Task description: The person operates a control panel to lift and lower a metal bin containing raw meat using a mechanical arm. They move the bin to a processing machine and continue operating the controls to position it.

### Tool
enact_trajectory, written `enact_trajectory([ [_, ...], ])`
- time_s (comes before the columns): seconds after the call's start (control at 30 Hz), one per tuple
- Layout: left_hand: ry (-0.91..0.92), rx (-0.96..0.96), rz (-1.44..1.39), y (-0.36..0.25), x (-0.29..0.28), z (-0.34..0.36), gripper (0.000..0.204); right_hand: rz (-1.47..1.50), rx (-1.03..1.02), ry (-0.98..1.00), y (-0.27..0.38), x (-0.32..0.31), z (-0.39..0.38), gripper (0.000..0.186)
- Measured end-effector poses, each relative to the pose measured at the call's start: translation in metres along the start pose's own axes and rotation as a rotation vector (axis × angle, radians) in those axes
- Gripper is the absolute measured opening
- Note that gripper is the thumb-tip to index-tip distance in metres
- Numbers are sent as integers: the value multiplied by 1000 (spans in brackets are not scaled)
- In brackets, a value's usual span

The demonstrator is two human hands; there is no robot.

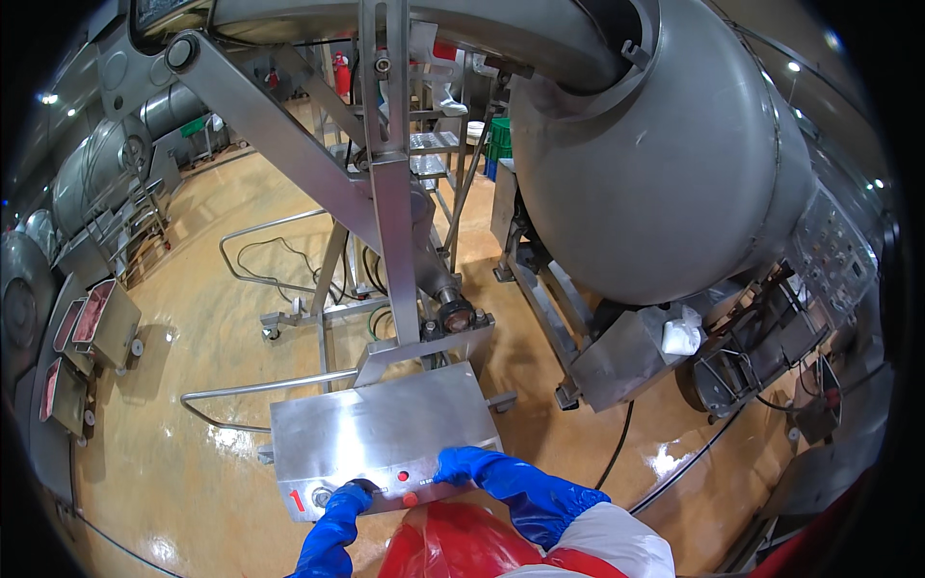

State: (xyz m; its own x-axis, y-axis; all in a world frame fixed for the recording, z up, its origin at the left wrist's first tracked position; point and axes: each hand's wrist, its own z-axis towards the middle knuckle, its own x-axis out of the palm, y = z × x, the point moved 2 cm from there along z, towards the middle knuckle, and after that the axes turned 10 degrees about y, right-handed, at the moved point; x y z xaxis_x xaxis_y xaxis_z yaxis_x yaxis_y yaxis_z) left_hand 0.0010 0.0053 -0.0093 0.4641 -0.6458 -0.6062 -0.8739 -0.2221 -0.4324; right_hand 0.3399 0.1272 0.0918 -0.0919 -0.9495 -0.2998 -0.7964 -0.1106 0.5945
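A stainless steel control box (385,429) stands right in front of me at the foot of a tall steel lifting frame (395,193). On its near edge are a dark round knob and small red buttons (409,499). My left hand (349,501), in a blue glove, grips the knob at the box's lower left. My right hand (464,466), also blue-gloved, rests its fingers on the box's near right edge beside the buttons. A red apron and white sleeves show below.
A big steel drum machine (665,164) fills the upper right, its control panel (833,255) on the far right. Carts of pink meat (96,323) stand at the left. Curved steel guard rails (251,390) and cables (617,448) lie on the wet yellow floor.
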Motion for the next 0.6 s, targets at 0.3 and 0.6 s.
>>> enact_trajectory([
  [0.3, 20, 59, -5, -8, -6, -12, 38, -2, -70, 29, -13, 7, 15, 43],
  [0.6, 31, -93, 16, 10, 14, -8, 41, -22, 24, 144, -4, 18, 30, 45],
])
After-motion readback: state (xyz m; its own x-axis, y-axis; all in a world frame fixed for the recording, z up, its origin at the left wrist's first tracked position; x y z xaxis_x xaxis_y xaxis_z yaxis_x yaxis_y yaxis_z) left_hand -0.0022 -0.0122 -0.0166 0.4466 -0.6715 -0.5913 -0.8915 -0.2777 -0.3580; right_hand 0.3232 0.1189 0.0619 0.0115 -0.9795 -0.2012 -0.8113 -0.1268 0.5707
